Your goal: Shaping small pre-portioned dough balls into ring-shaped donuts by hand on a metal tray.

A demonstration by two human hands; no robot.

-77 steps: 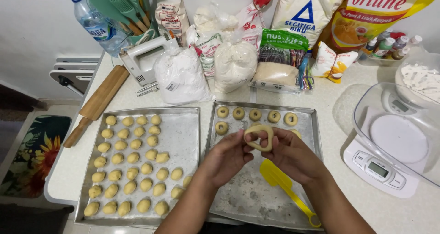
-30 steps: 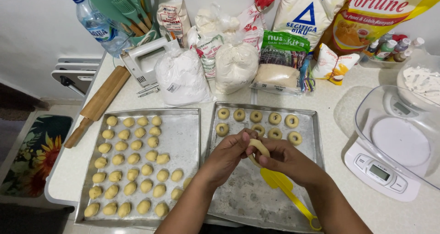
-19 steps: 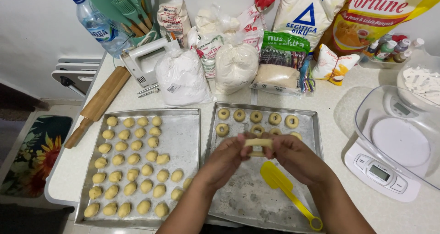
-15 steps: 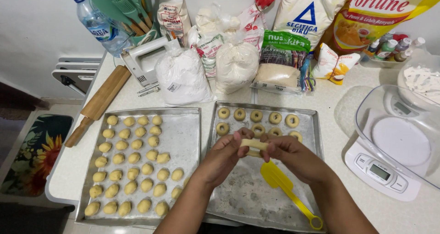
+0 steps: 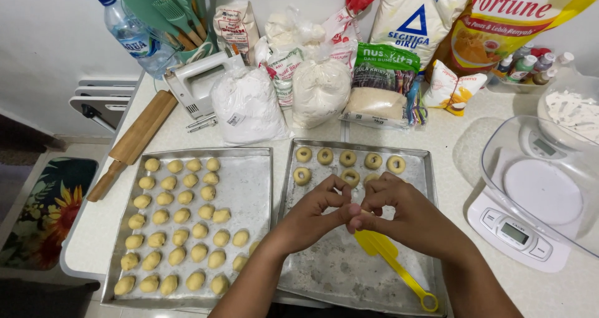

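Observation:
My left hand (image 5: 315, 212) and my right hand (image 5: 399, 212) meet fingertip to fingertip over the right metal tray (image 5: 349, 280). Both close on a small piece of pale dough that their fingers almost wholly hide. Several ring-shaped dough pieces (image 5: 349, 159) lie along the tray's far edge. A yellow plastic scraper (image 5: 393, 262) rests on the floured tray just under my right hand. The left metal tray (image 5: 249, 187) carries several rows of small round dough balls (image 5: 178, 218).
Bags of flour and sugar (image 5: 321, 90), an oil pouch (image 5: 505, 19), a water bottle (image 5: 128, 31), a hand mixer (image 5: 199, 81) and a utensil holder line the back. A rolling pin (image 5: 134, 140) lies left. A kitchen scale with clear bowl (image 5: 543, 187) stands right.
The dough ring seen between my fingers earlier is now enclosed by both hands, which have drawn together and dropped slightly toward me. More rings now lie in the tray's second row.

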